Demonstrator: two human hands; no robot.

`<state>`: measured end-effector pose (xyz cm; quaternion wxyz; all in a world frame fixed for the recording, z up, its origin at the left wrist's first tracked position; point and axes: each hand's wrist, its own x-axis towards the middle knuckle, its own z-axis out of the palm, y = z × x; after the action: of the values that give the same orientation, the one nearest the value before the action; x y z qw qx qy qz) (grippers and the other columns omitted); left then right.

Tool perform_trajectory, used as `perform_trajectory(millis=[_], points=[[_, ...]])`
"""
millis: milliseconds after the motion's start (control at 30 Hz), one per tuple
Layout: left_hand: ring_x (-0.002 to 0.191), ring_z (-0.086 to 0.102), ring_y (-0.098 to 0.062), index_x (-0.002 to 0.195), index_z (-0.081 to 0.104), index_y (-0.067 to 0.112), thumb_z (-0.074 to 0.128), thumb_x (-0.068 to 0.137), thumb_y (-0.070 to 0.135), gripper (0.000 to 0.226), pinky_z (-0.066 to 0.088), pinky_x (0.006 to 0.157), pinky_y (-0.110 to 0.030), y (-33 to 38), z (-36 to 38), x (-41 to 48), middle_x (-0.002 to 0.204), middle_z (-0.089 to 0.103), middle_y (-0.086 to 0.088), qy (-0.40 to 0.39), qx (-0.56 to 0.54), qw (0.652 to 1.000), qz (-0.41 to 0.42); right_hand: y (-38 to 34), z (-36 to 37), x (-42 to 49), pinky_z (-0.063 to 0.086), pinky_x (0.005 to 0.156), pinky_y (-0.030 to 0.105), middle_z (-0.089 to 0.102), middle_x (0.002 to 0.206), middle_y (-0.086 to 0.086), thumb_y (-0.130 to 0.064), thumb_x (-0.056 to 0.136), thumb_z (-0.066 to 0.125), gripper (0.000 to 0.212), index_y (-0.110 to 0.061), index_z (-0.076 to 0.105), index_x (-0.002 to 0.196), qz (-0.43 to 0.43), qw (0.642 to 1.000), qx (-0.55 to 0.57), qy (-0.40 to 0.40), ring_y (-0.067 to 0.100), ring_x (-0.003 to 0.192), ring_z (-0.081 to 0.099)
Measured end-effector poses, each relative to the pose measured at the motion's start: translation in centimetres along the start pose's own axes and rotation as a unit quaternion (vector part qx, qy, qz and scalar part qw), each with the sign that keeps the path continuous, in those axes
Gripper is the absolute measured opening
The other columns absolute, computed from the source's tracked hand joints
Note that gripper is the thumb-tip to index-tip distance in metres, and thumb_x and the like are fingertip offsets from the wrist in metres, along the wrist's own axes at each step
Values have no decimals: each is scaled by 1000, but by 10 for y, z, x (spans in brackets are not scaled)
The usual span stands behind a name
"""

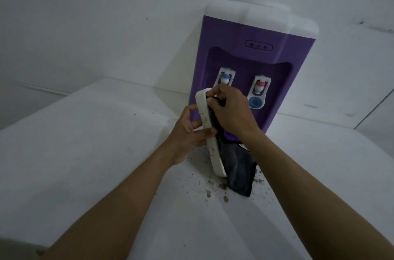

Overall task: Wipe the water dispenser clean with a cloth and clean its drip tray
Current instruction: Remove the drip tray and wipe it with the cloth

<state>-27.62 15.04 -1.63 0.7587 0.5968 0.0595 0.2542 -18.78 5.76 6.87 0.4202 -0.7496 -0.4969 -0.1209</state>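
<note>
Head view, frame centre: my left hand [187, 131] grips the upended drip tray [215, 153], fingers curled; my right hand [230, 110] pinches the dark cloth [238, 170] against its top.

This is a plain indoor room, perhaps a home or pantry corner; which one cannot be told. Bare white walls [106, 14] meet behind a white worktop [85, 153]. On it stands a purple-and-white tabletop water dispenser [245, 55], with dark crumbs of dirt [213, 192] scattered in front.

The single head view looked forward and down from close above the counter [89, 153], facing the dispenser [251, 57] standing just ahead.
</note>
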Motion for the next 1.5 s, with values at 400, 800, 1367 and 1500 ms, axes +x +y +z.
perform_trajectory(millis=[400, 800, 1367, 1500], points=[[103, 68, -32, 133, 40, 24, 76, 76, 5, 70, 58, 78, -45, 1, -3, -2, 117, 69, -13, -23, 11, 1000, -5, -1, 9, -9, 44, 67, 2, 67, 95, 5, -7, 90, 58, 10, -6, 67, 95, -22, 1000, -1, 9, 7, 79, 60], [104, 68, -32, 137, 39, 23, 74, 79, 1, 71, 58, 77, -44, 1, -6, -1, 117, 69, -13, -26, 12, 1000, 8, -1, 3, -19, 41, 62, -1, 64, 97, 0, -9, 92, 56, 14, -8, 66, 103, -5, 998, -19, -52, 1, 74, 56], [92, 68, -23, 117, 57, 21, 56, 90, 39, 33, 58, 71, -42, 5, -7, 1, 101, 70, -7, 32, -57, 998, -16, 5, 19, -31, 48, 66, 27, 61, 84, 6, -10, 90, 55, 9, -11, 62, 84, -11, 996, -58, -68, 17, 76, 56], [92, 69, -24, 117, 56, 18, 56, 95, 34, 27, 57, 72, -43, 4, -8, 2, 104, 70, -9, 59, -67, 996, -28, 10, 7, -47, 47, 65, 21, 67, 81, 2, -5, 88, 56, 11, -8, 65, 82, 19, 989, -71, -125, 11, 72, 60]])
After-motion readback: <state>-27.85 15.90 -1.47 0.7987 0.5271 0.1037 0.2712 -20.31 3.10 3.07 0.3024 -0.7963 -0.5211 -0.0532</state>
